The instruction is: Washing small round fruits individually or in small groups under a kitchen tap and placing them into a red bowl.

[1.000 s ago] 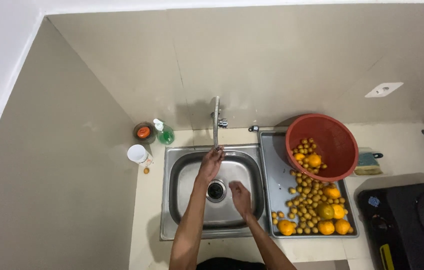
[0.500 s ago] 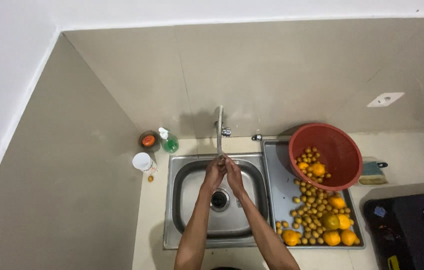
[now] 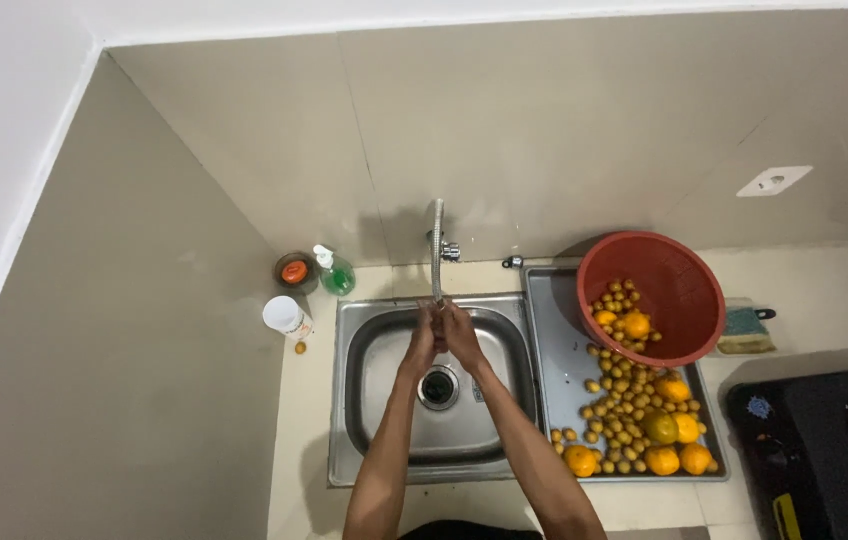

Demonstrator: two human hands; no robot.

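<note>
Under the tap (image 3: pixel 437 250), over the steel sink (image 3: pixel 374 400): left hand (image 3: pixel 424 330) and right hand (image 3: pixel 458 332) are pressing together, fingers loosely curled, holding nothing; a second earlier they were apart. Red basket (image 3: pixel 656 297) is tipping fruit onto the drainboard (image 3: pixel 556 380).

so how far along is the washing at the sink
Done: the red basket is tipped on the draining board with most of the fruit spilled out. In hand: left hand and right hand pressed together under the tap, holding nothing I can see. Left: the fruit lies outside the sink basin, none in it.
</note>
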